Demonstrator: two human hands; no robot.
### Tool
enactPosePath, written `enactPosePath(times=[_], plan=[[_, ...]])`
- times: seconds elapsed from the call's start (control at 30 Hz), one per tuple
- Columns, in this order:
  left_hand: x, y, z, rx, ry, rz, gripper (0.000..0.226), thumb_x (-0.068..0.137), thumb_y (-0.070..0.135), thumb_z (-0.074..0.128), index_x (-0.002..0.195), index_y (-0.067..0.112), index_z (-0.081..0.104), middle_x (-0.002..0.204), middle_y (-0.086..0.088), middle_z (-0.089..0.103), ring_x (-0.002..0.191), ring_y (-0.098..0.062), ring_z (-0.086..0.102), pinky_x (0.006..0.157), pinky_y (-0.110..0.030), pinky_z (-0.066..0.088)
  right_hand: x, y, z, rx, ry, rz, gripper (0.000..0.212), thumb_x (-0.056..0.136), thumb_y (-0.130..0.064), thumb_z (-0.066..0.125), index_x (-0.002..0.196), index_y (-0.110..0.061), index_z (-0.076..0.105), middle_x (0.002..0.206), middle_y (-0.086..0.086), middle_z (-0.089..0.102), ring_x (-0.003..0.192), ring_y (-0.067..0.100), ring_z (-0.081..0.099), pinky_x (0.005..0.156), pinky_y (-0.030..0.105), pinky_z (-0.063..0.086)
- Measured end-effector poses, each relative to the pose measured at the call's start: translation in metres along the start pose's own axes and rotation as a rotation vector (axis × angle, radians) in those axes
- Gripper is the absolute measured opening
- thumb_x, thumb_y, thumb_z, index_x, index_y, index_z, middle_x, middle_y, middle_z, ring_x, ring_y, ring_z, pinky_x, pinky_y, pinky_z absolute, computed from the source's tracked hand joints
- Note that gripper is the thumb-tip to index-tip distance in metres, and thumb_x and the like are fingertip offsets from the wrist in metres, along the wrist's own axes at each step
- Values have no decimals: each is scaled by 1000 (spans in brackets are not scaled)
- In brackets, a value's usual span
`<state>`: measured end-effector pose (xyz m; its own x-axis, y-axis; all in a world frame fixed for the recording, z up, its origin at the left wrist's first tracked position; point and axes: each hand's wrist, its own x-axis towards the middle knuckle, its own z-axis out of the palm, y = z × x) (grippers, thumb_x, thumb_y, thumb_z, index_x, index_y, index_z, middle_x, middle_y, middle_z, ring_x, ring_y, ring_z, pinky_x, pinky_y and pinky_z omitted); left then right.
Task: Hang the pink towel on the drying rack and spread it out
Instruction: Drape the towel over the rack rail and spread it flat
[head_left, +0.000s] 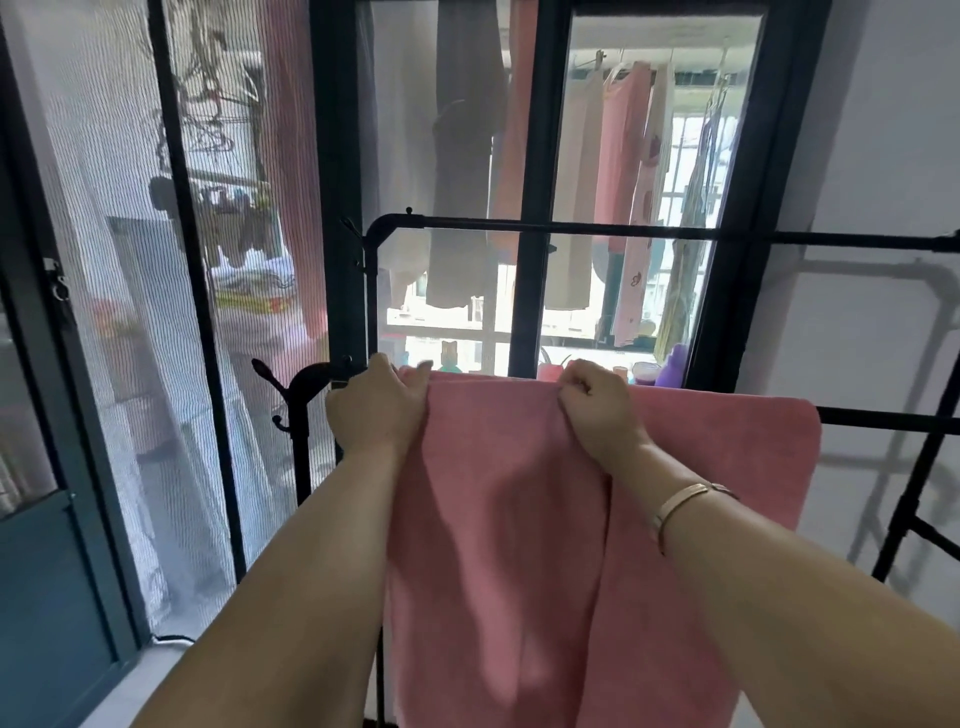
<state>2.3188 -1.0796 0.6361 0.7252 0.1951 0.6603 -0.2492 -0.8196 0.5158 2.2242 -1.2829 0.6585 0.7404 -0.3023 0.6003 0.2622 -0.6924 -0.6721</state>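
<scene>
Window w/ laundry behind black drying rack (878, 418), pink towel (498, 519) draped over its lower bar, my left hand (376, 408) & right hand (597, 410) both pinching towel's top fold.

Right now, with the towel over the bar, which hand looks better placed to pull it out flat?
Probably the left hand. It grips the pink towel at the bunched end, beside the rack's corner. The right hand pinches mid-bar, with the towel already flat beyond it.
</scene>
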Motion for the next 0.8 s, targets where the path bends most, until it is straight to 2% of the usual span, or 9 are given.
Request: enactPosePath(times=[0.07, 0.13, 0.23, 0.33, 0.43, 0.53, 0.63, 0.7, 0.8], plan=[[-4, -6, 1, 80, 1, 43, 38, 93, 44, 41, 84, 12, 58, 70, -9, 66, 70, -32, 64, 70, -37, 38, 1, -1, -1, 32, -21, 17, 28, 78, 5, 49, 61, -14, 61, 66, 1, 60, 75, 21, 54, 75, 31, 42], [-8, -9, 2, 131, 5, 45, 40, 97, 40, 35, 82, 10, 57, 66, -11, 65, 65, -32, 63, 70, -37, 36, 1, 0, 0, -19, -49, -30, 23, 78, 3, 53, 67, -7, 70, 74, 7, 67, 83, 25, 58, 91, 38, 44], [-12, -11, 6, 188, 1, 43, 46, 100, 38, 28, 79, 10, 59, 66, -12, 66, 66, -31, 63, 82, -40, 35, -4, 7, 4, -69, -31, -112, 20, 82, -3, 57, 80, -11, 75, 86, -1, 68, 96, 21, 56, 107, 48, 32], [-8, -11, 9, 244, -1, 17, 46, 100, 31, 30, 80, 7, 64, 75, -13, 68, 77, -33, 64, 96, -44, 32, -5, 13, 5, -118, 8, -123, 26, 88, -12, 55, 107, -17, 71, 116, -2, 64, 115, 19, 50, 110, 38, 30], [-2, -9, 9, 255, 33, 2, 44, 99, 28, 34, 81, 5, 67, 82, -14, 68, 82, -34, 62, 95, -45, 32, 0, 21, 7, -297, -3, -116, 32, 92, -16, 53, 123, -14, 63, 131, 4, 58, 125, 24, 43, 109, 31, 26], [5, -7, 8, 269, 61, -11, 45, 99, 30, 34, 81, 8, 68, 86, -13, 66, 87, -34, 59, 98, -46, 29, 4, 24, 10, -410, 17, -107, 29, 89, -6, 51, 113, -9, 68, 121, 6, 64, 120, 29, 45, 108, 36, 30], [10, -9, 4, 304, 98, 2, 43, 99, 29, 37, 81, 7, 69, 89, -15, 63, 90, -36, 55, 100, -48, 28, 6, 19, 11, -348, 105, -104, 22, 84, 1, 53, 88, -6, 74, 95, 9, 68, 105, 31, 49, 95, 35, 37], [15, -12, 2, 295, 131, 11, 40, 98, 28, 39, 81, 5, 68, 93, -17, 62, 95, -37, 53, 103, -50, 24, 4, 16, 9, -261, 177, -118, 19, 84, 1, 54, 81, -5, 72, 85, 9, 65, 98, 30, 50, 89, 35, 39], [18, -13, 3, 302, 153, 27, 31, 96, 24, 46, 87, 4, 67, 99, -18, 61, 101, -37, 51, 106, -52, 22, -9, 19, 9, -266, 244, -229, 13, 79, 4, 56, 69, 0, 62, 73, 13, 60, 82, 33, 53, 80, 46, 47]])
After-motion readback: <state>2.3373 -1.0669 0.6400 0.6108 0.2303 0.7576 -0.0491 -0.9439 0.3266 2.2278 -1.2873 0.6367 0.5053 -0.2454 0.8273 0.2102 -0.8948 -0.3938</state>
